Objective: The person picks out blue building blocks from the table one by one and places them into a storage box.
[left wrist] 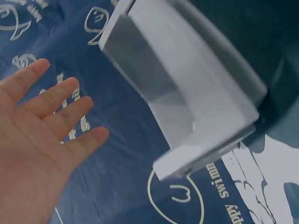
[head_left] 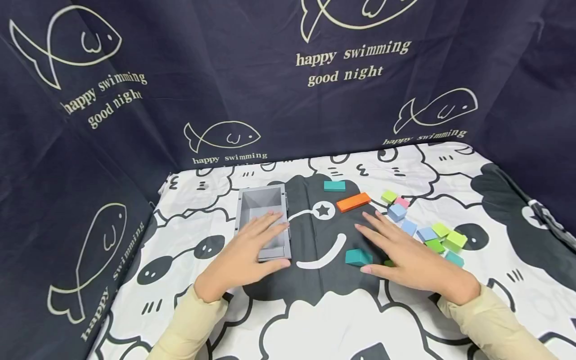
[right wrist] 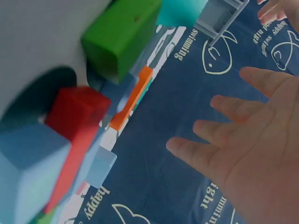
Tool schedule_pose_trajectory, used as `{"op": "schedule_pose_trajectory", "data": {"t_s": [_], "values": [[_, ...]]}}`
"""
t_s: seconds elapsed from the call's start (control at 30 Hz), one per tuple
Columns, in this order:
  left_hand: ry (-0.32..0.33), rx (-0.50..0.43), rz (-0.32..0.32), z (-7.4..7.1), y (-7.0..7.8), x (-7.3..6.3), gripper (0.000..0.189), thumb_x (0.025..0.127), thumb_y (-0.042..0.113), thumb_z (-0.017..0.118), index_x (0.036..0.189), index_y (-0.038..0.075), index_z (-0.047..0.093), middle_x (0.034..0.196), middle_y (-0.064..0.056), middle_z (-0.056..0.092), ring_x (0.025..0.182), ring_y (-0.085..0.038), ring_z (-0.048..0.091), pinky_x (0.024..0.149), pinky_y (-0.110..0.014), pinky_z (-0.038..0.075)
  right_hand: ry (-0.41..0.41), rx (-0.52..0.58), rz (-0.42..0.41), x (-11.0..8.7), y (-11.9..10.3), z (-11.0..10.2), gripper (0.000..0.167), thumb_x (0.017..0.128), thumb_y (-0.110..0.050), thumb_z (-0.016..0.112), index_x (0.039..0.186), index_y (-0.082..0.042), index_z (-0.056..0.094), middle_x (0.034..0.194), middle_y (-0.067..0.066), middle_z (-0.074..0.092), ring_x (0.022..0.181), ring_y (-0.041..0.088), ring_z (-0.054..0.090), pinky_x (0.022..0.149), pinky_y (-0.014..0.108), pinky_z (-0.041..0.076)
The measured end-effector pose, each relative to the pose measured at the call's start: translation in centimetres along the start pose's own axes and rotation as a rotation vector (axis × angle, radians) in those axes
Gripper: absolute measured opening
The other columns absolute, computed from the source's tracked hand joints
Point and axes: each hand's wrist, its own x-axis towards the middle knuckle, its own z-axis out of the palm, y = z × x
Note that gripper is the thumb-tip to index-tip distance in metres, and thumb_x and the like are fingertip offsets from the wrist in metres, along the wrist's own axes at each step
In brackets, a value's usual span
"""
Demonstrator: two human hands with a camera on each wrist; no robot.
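Observation:
My left hand (head_left: 247,255) hovers at the near side of a grey open box (head_left: 286,220), fingers spread and straight, covering part of its near left side. Nothing lies inside the part of the box that shows. My right hand (head_left: 405,252) is held with straight, spread fingers between a teal block (head_left: 358,257) and a scatter of coloured blocks, holding nothing. Close to the right wrist camera appear a green block (right wrist: 121,42), a red block (right wrist: 77,121) and a light blue block (right wrist: 32,158). The right hand hides some of the blocks in the head view.
Beyond the hands lie an orange block (head_left: 353,202) and a flat teal block (head_left: 334,186). Lime, pink and blue blocks, such as a lime one (head_left: 455,241), cluster on the right. A patterned cloth (head_left: 315,325) covers the table; dark blue curtains (head_left: 279,90) hang behind and at the sides.

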Motion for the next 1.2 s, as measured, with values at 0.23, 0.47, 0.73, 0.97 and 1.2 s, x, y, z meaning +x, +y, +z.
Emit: {"op": "schedule_pose_trajectory", "data": {"t_s": [0.23,0.47,0.73,0.97,1.2], "values": [[0.298,-0.078,-0.116,-1.9,-0.9,-0.8,0.041,0.093,0.035,0.070,0.128,0.015,0.065,0.140,0.004,0.056,0.118,-0.017,0.058,0.092,-0.038,0.050,0.021,-0.068,-0.083,1.6,0.0,-2.1,0.077,0.090,-0.058,0.066,0.151,-0.019,0.042,0.161,0.012,0.027,0.145,0.040,0.027,0.106,0.062,0.035],[0.523,-0.101,-0.297,-2.1,-2.5,-1.4,0.024,0.090,0.015,0.074,0.113,0.009,0.069,0.119,-0.001,0.064,0.106,-0.020,0.061,0.086,-0.038,0.051,0.052,-0.110,-0.088,3.1,-0.5,-5.0,0.071,0.089,-0.057,0.067,0.146,-0.017,0.050,0.156,0.011,0.037,0.138,0.036,0.041,0.101,0.058,0.042],[0.441,-0.134,-0.582,-1.1,-4.0,-1.7,0.028,0.091,0.024,0.072,0.112,0.006,0.068,0.106,-0.006,0.063,0.091,-0.022,0.059,0.071,-0.033,0.049,0.153,-0.078,-0.024,3.1,-0.2,-7.5,0.068,0.086,-0.042,0.078,0.142,-0.013,0.054,0.149,0.009,0.046,0.132,0.032,0.046,0.098,0.053,0.043],[0.330,-0.280,-0.706,-0.5,-4.8,-3.0,0.033,0.094,0.027,0.069,0.118,0.005,0.067,0.094,-0.003,0.065,0.081,-0.018,0.058,0.073,-0.033,0.045,0.190,-0.146,-0.053,3.7,1.6,-8.0,0.063,0.084,-0.032,0.081,0.138,-0.009,0.056,0.140,0.018,0.053,0.098,0.027,0.063,0.075,0.044,0.054],[0.342,-0.492,-0.733,0.5,-5.8,-3.7,0.030,0.090,0.017,0.071,0.118,0.006,0.066,0.087,-0.002,0.068,0.075,-0.016,0.059,0.070,-0.030,0.044,0.192,-0.153,-0.047,4.1,3.8,-7.3,0.061,0.081,-0.026,0.084,0.133,-0.006,0.059,0.133,0.022,0.056,0.107,0.038,0.061,0.082,0.060,0.051]]}}
